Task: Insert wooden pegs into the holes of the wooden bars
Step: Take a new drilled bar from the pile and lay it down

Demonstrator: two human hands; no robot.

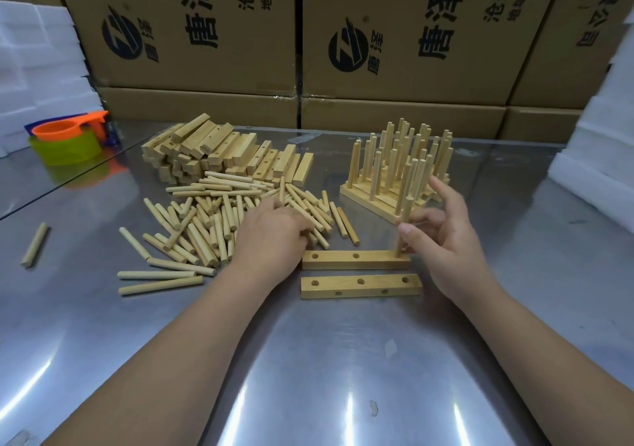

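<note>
R hand (446, 236) w/ peg (404, 226) upright in bar (356, 260)

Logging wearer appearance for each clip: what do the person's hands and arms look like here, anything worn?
Both the left hand and the right hand are bare: no gloves, and no rings, watch or wristband show. Both forearms are uncovered right down to the bottom edge of the picture, with no sleeve in sight. The fingernails that show look short and unpainted.

You see pale tan pegs (219, 219) and bars (360, 286) on a shiny grey surface (308, 360). Far left sit an orange scoop (68, 128) and a lime-green tub (65, 150); brown boxes (192, 27) carry black print, beside white foam (31, 68).
</note>
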